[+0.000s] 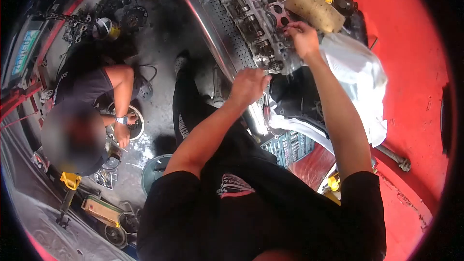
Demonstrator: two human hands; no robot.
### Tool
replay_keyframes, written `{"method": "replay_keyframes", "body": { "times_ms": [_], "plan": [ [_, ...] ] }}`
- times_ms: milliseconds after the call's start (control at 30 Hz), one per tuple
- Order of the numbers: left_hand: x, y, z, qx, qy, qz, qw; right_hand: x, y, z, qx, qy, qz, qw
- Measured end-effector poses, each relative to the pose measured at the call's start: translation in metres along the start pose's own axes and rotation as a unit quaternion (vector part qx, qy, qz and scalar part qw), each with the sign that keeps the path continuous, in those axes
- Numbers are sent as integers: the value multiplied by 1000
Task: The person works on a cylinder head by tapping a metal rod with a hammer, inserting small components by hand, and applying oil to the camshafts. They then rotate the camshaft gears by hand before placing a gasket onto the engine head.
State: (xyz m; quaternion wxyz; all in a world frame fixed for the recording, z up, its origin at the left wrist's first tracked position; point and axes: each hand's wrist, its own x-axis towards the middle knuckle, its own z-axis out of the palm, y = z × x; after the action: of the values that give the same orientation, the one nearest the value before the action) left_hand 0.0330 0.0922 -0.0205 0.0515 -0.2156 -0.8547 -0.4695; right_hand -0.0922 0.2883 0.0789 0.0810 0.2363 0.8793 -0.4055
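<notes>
An engine cylinder head (251, 19) with exposed shafts lies on a perforated metal bench (217, 14). At its right side, beside round port openings, my right hand (304, 38) has its thumb and fingers pinched together; what lies between them is too small to make out. My left hand (249, 86) is at the near end of the cylinder head, over the bench edge, with its fingers curled and partly turned from view. Whether it holds something cannot be seen. Black plastic (295, 92) lies just right of that hand.
Crouching at left, another person (87, 87) reaches into a round basin (137, 123). A green bucket (152, 171) stands near my left elbow. A socket set (295, 147), white plastic sheeting (357, 77) and a brown roll (314, 7) lie around the bench.
</notes>
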Motion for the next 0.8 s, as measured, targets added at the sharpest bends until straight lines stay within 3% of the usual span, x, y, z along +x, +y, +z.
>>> {"method": "replay_keyframes", "body": {
  "times_ms": [67,167,300,400,433,567,600,667,800],
  "plan": [
    [20,20,1,51,47,23,997,7,11,1,-23,4,-38,999],
    [31,10,-4,88,-59,40,994,3,4,0,-8,-4,-46,999],
    [34,1,-10,111,-95,100,984,13,15,0,-2,-18,-47,999],
    [0,-40,23,105,-59,49,992,10,13,-1,-29,-4,-54,998],
    [-17,-68,40,115,-122,-33,985,10,4,-2,-31,0,-53,998],
    [-8,-21,7,-52,-137,-311,939,-9,-22,-4,-35,3,-7,999],
    [1,-2,1,-113,-97,-354,923,-14,-24,-1,-31,4,9,999],
    [24,24,-9,-177,-143,-325,918,-6,-15,1,-16,-1,-24,1000],
    [49,26,-9,-150,-183,-336,912,-3,-6,-3,-35,-5,-38,999]
  ]
}}
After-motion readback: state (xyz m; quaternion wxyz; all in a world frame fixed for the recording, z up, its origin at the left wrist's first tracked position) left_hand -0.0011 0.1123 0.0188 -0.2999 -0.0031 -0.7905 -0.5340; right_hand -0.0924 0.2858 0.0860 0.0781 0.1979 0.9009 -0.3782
